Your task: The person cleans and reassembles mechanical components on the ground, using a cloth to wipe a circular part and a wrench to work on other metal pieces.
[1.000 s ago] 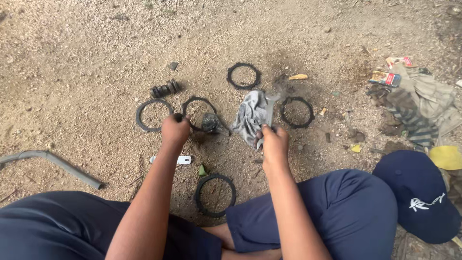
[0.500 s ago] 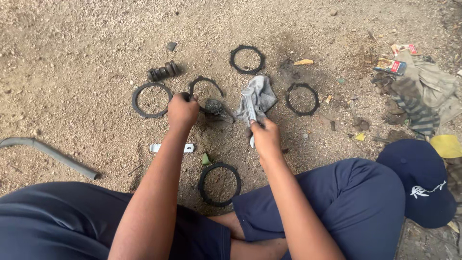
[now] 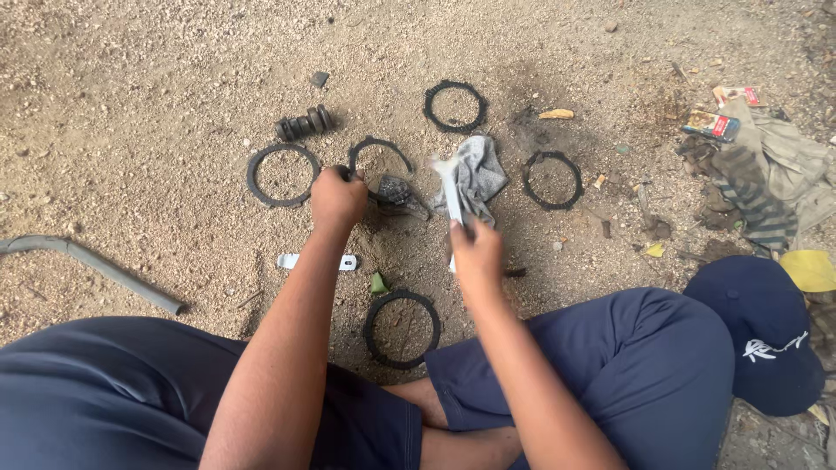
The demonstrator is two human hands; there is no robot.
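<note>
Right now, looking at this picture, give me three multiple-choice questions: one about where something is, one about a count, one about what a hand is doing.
1. Where does the dark blue cap lie?
A. By the person's right knee
B. On the grey rag
C. Beside the bent pipe

2. How many dark toothed rings lie on the sandy ground?
A. Two
B. Five
C. Nine

3. What is the right hand doing?
A. Resting flat on the ground
B. Gripping a pale, blurred tool
C. Holding the cap

Answers:
1 A, the cap sits at the right edge next to the knee.
2 B, five rings show; one is partly hidden by the left hand.
3 B, a pale tool rises from the closed fist over the grey rag.
</note>
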